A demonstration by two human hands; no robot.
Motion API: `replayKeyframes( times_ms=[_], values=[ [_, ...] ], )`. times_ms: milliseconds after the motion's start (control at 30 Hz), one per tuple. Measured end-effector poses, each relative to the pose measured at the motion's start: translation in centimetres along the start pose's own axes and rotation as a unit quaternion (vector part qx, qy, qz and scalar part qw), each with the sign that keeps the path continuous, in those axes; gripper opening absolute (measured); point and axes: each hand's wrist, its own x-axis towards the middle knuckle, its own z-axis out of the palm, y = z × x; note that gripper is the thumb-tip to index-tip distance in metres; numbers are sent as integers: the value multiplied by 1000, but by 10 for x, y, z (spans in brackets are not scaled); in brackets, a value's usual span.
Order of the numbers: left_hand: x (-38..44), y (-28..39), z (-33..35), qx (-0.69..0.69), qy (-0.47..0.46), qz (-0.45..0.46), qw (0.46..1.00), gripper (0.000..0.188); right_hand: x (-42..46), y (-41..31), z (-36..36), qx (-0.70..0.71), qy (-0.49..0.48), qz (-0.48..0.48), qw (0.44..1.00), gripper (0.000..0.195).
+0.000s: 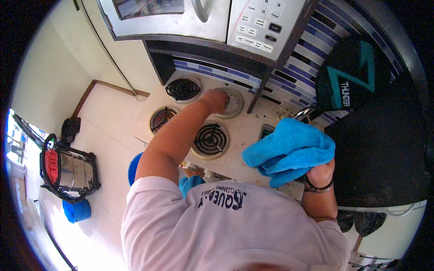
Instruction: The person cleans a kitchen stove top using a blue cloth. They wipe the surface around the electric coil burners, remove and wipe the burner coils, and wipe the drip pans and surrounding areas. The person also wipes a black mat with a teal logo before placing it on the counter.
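Note:
My left hand (218,101) reaches over the stovetop (244,133) to the rear right burner's round drip pan (234,103), where no coil shows. Its fingertips are hidden, so whether it holds something is unclear. A bunched blue microfiber cloth (288,145) is gripped in my right hand (320,173), above the counter beside a small dark basin (267,130). Black coil burners sit at the rear left (183,89) and front right (211,139). The front left burner (163,119) is partly covered by my left forearm.
A microwave (169,23) overhangs the stove's rear. A black bag or cover (376,145) stands at the right, near a metal faucet (305,111). On the floor at left are a shop vacuum (73,171), a blue bucket (77,210) and another blue container (134,169).

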Motion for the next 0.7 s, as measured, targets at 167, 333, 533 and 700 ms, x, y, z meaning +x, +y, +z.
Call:
replayKeyframes(
  times_ms=[167,333,533,700],
  values=[
    [-26,-56,-25,-106,130,13,986,23,-1,1,1,14,37,37,999,38],
    [-92,-112,-33,-133,236,-57,961,17,6,14,7,-52,35,79,995,33],
    [-163,-112,-28,-67,129,-301,943,14,32,87,26,-341,-18,82,936,25],
    [-193,-97,-7,-129,177,-356,908,15,86,165,48,-554,-106,100,820,27]
  ],
)
